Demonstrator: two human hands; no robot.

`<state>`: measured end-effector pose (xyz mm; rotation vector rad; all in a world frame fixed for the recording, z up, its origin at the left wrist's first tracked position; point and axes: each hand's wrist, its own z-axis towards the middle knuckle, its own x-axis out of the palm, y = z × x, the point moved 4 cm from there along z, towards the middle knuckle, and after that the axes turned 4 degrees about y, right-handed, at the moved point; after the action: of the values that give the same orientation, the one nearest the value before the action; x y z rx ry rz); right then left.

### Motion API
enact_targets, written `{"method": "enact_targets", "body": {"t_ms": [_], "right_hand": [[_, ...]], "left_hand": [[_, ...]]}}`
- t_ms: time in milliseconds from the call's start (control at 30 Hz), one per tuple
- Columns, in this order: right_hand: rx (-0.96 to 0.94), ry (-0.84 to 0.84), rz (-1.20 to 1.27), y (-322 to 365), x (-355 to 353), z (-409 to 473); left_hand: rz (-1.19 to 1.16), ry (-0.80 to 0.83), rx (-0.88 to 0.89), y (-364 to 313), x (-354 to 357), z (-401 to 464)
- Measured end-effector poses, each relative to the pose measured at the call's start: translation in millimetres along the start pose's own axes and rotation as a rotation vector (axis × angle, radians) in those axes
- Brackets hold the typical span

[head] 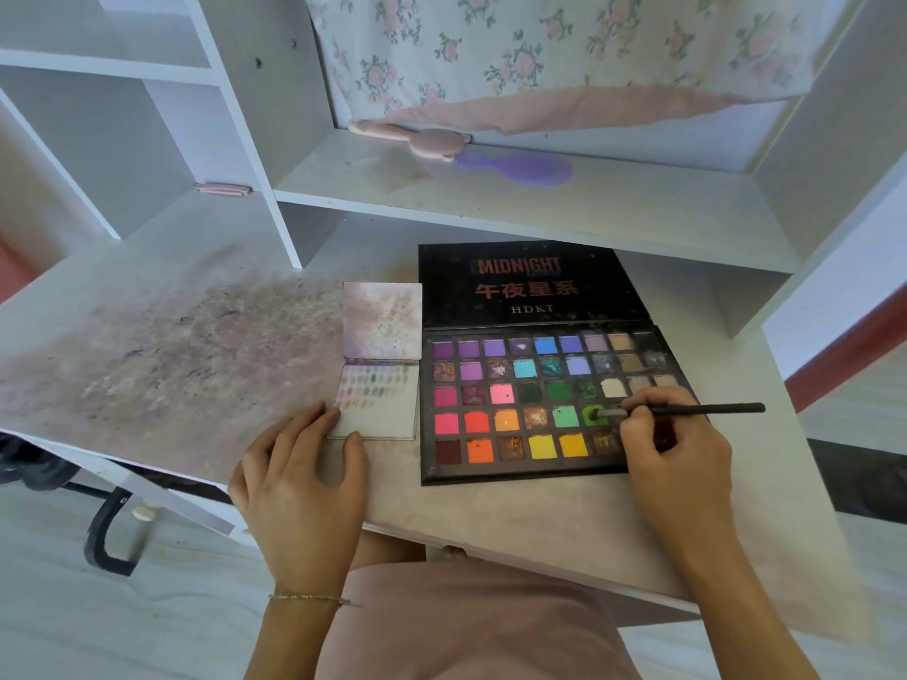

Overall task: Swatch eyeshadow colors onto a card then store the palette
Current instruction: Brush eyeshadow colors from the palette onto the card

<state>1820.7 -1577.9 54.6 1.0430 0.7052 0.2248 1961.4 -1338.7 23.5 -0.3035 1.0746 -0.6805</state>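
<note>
1. Nearest the camera is the left hand (299, 488), its fingers loosely spread and laid flat on the desk (162, 365), fingertips touching the card's near left corner; it steadies the card and grips nothing.
2. The right hand (672, 454) pinches the brush (687, 410) near its ferrule, fingers curled round the thin black handle, tip set in a green pan in the fourth row.
3. The card (380, 404) lies just left of the palette (545, 400), touching or nearly touching it (I cannot tell which). It looks thin, light and bendy, apt to slide, so pressing a corner flat suits it.
4. The palette lies open in the middle of the desk, lid back. Likely stiff and light, with crumbly powders; I would close the lid first, then lift it level by the long edges.
5. Count: one palette, five rows of pans, roughly nine across (the hand hides some); one brush; one card, bearing several rows of small swatches; two hairbrushes (515, 166) on the shelf (540, 198).
</note>
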Motion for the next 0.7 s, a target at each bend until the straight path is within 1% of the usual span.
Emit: {"method": "enact_targets", "body": {"t_ms": [133, 233, 367, 567, 700], "right_hand": [[0.002, 0.022, -0.018, 1.2, 1.9, 1.1], [-0.001, -0.004, 0.016, 2.3, 0.0, 1.0], [-0.033, 0.027, 0.074, 6.6, 3.8, 0.4], [-0.087, 0.173, 0.151, 23.8, 32.8, -3.4], [-0.117, 0.249, 0.196, 40.6, 61.7, -5.7]], "left_hand": [[-0.003, 0.006, -0.005, 1.0, 0.1, -0.5], [-0.003, 0.015, -0.011, 0.4, 0.1, 0.1], [0.0, 0.019, -0.018, 0.8, -0.6, -0.3], [0.012, 0.018, 0.013, 1.7, 0.4, 0.6], [0.012, 0.008, 0.004, 1.6, 0.0, 0.7]]}}
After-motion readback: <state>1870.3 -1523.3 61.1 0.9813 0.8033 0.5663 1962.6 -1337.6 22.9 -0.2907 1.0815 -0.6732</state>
